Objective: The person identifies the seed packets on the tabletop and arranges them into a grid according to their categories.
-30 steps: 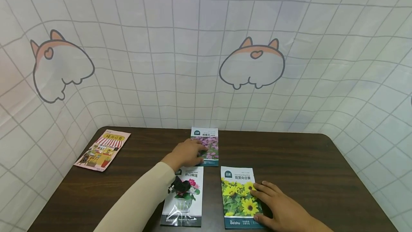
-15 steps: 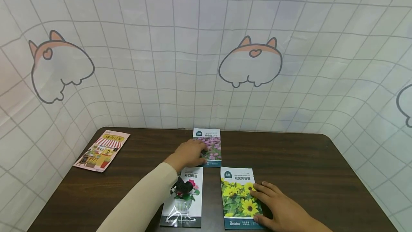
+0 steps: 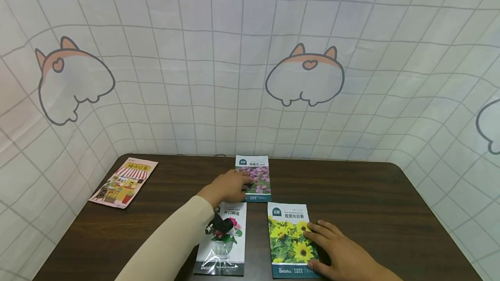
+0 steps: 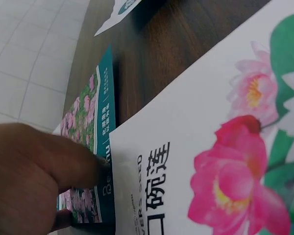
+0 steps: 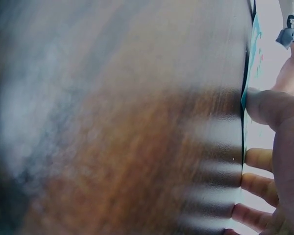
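Note:
My left hand (image 3: 231, 185) lies on the left part of a seed packet with pink-purple flowers (image 3: 258, 181) at the back of the table, covering some of it. In the left wrist view, its thumb (image 4: 83, 164) touches the packet's teal bottom band. My left forearm passes over a white seed packet with a pink lotus picture (image 3: 234, 255), hiding part of its left side. My right hand (image 3: 340, 250), fingers spread, rests at the right edge of a seed packet with yellow flowers (image 3: 287, 240). In the right wrist view, the right thumb (image 5: 264, 107) touches that packet's edge.
A pink seed packet with a striped awning picture (image 3: 125, 182) lies slanted at the far left of the dark wooden table (image 3: 351, 194). Behind the table hangs a white grid-patterned curtain (image 3: 218, 99) with cartoon animals. A black wrist camera (image 3: 220, 223) sits under the left wrist.
The pink-purple flower packet has slid slightly right, with my left hand on it. My right hand and the yellow flower packet have stayed in place.

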`<state>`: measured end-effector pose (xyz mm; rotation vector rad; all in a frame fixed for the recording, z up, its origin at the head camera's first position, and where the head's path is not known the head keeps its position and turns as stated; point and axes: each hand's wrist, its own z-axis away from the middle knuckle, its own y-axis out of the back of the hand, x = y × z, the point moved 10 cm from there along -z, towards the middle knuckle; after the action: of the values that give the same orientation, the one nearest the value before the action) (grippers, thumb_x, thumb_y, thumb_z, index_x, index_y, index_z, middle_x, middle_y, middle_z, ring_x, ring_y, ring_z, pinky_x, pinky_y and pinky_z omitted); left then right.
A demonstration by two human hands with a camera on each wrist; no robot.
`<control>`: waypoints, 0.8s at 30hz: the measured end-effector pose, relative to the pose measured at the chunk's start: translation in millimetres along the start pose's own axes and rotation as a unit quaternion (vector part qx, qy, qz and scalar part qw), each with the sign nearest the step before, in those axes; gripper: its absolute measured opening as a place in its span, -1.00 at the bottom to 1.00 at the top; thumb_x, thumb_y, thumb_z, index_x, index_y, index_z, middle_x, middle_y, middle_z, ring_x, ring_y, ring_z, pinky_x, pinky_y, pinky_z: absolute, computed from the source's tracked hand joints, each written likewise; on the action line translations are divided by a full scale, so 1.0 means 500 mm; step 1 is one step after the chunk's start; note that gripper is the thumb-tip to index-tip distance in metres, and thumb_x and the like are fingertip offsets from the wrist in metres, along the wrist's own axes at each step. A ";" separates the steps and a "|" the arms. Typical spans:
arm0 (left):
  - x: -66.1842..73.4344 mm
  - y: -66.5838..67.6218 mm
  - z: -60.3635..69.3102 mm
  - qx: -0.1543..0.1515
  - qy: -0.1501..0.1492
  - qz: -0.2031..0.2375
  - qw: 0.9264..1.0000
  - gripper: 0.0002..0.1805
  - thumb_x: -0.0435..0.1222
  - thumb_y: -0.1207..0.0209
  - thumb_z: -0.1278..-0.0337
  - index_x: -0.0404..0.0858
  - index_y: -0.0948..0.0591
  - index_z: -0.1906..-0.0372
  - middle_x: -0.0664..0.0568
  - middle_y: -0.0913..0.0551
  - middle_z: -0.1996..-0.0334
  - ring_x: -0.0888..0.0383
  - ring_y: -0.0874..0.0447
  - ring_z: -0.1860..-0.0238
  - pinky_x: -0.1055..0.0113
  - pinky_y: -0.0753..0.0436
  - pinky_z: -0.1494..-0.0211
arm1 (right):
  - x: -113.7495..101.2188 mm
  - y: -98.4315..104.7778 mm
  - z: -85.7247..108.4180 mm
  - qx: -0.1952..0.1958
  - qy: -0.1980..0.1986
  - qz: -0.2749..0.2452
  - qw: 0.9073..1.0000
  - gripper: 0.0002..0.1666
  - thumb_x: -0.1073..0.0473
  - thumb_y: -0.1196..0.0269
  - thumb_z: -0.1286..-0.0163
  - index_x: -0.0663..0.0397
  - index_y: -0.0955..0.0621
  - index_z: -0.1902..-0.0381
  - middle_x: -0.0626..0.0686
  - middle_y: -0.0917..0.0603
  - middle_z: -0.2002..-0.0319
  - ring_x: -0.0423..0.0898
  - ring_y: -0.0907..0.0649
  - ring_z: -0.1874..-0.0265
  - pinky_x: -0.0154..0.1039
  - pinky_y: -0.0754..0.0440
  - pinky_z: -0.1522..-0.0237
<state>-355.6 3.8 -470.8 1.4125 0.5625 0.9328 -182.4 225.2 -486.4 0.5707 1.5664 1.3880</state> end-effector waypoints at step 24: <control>0.026 0.006 -0.019 0.006 -0.007 0.051 0.999 -0.54 -0.14 -0.32 -0.35 -0.08 -0.61 -0.29 0.03 -0.60 -0.27 -0.02 -0.51 -0.33 -0.20 -0.43 -0.36 | 0.000 0.013 -0.007 -0.002 0.016 -0.001 1.000 -0.11 -0.49 -0.11 -0.42 -0.11 -0.43 -0.50 0.04 -0.38 -0.49 0.25 -0.32 -0.45 0.22 -0.61 -0.08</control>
<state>-356.6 19.7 -466.5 1.4677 0.4894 1.0014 -187.1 225.2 -480.7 0.5473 1.5882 1.4055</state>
